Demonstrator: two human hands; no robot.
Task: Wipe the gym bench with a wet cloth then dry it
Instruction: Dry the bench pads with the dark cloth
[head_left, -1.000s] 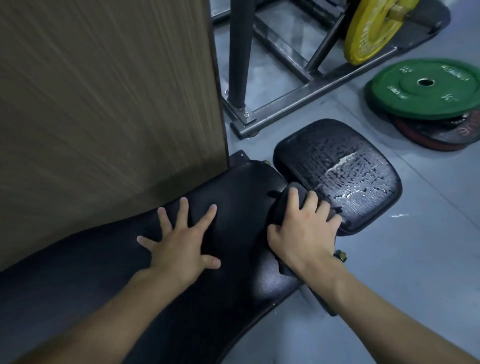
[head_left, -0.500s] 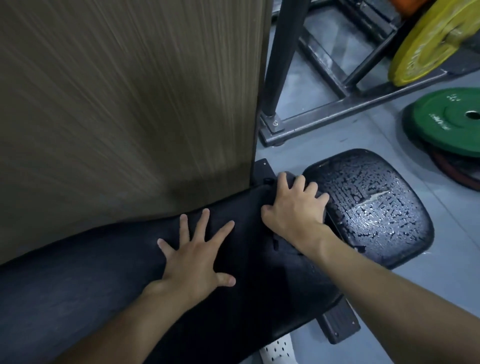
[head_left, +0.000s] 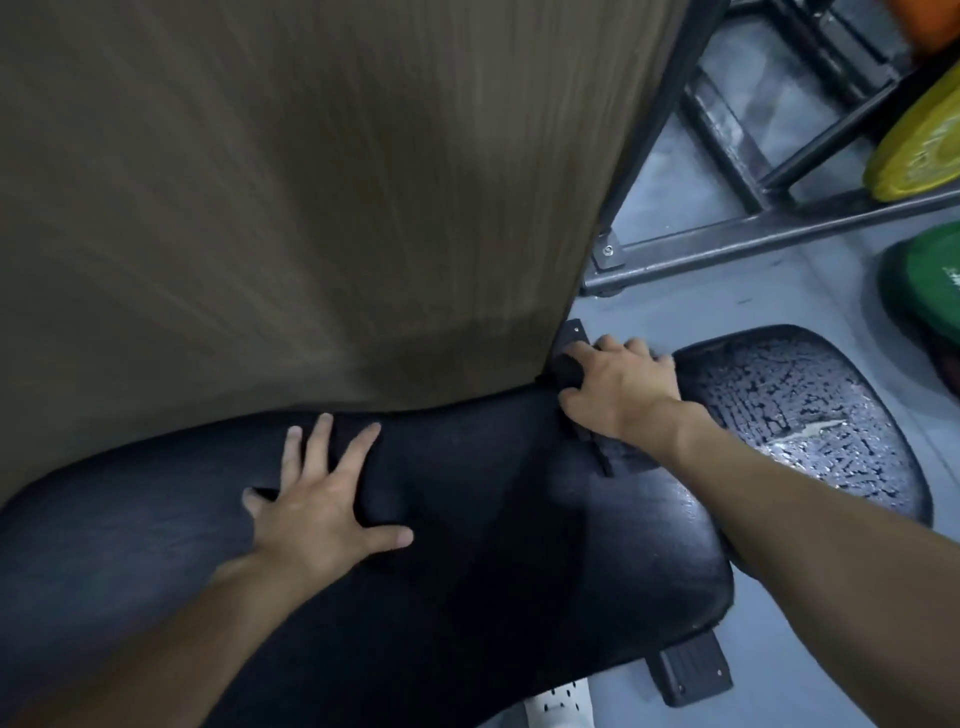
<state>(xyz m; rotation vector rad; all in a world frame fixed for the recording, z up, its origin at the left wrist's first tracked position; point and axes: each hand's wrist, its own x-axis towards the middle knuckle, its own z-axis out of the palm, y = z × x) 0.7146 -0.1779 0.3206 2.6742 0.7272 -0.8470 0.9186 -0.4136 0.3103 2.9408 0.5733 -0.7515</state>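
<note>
Left hand (head_left: 322, 504) lies flat with fingers spread. It holds nothing and is braced on the long pad of the gym bench (head_left: 493, 571). Right hand (head_left: 618, 387) presses a dark cloth (head_left: 569, 371) onto the pad's far corner, fingers bent over it. Most of the cloth is hidden under the palm. Just right of that hand, the seat pad (head_left: 810, 395) is beaded with water and shows a pale tear.

Risks, as we judge them:
- The wooden panel (head_left: 311, 208) stands close beyond the right fingertips, so the knuckles may scrape it.
- The cloth may snag on the black bracket (head_left: 574, 332) beside the fingertips.
- With dark cloth on dark vinyl, missed patches are hard to spot.
- The patch under the left palm could go unwiped.
- Water standing by the tear may soak in if drying comes late.
- Wet vinyl could let the bracing hand slip.
</note>
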